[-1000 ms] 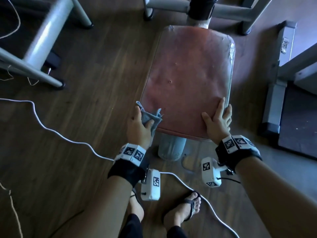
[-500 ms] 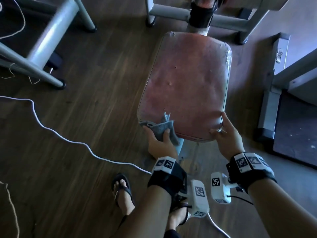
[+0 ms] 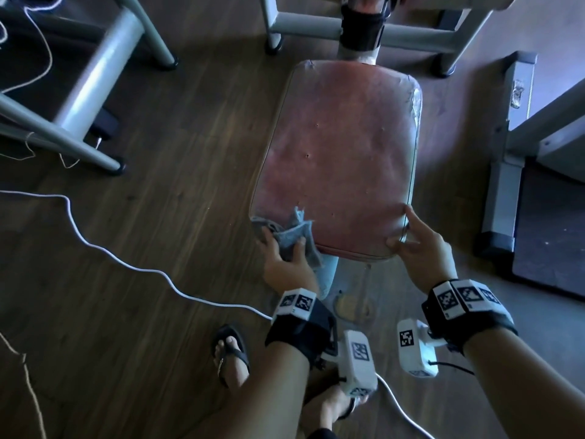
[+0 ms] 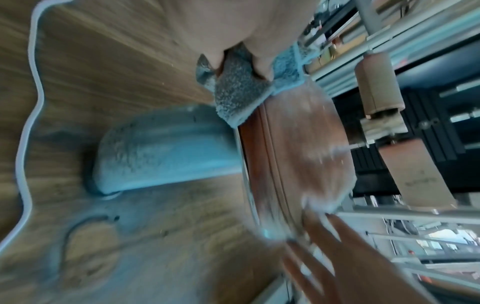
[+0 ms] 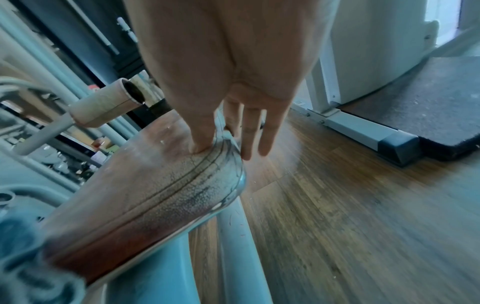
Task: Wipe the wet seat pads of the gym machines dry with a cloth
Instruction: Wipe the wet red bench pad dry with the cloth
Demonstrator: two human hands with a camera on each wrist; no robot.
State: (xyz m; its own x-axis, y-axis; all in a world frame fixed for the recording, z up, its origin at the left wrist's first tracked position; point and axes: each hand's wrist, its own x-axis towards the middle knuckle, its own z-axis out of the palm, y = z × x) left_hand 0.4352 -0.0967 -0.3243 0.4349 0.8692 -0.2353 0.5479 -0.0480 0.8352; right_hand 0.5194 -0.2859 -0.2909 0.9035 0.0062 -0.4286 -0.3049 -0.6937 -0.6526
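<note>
Looking down from the head view, a worn reddish seat pad (image 3: 338, 160) is seen on a pale metal post above a wooden floor (image 3: 152, 217). A grey cloth (image 3: 292, 237) is clutched by the left hand (image 3: 286, 264) at the pad's near left corner. The near right corner is touched by the right hand (image 3: 418, 248).

From the left wrist view, the cloth (image 4: 241, 92) is held in curled fingers against the pad's edge (image 4: 298, 144).

From the right wrist view, the thumb of the right hand (image 5: 223, 82) is pressed onto the pad (image 5: 145, 195), with straight, relaxed fingers beside its corner.
</note>
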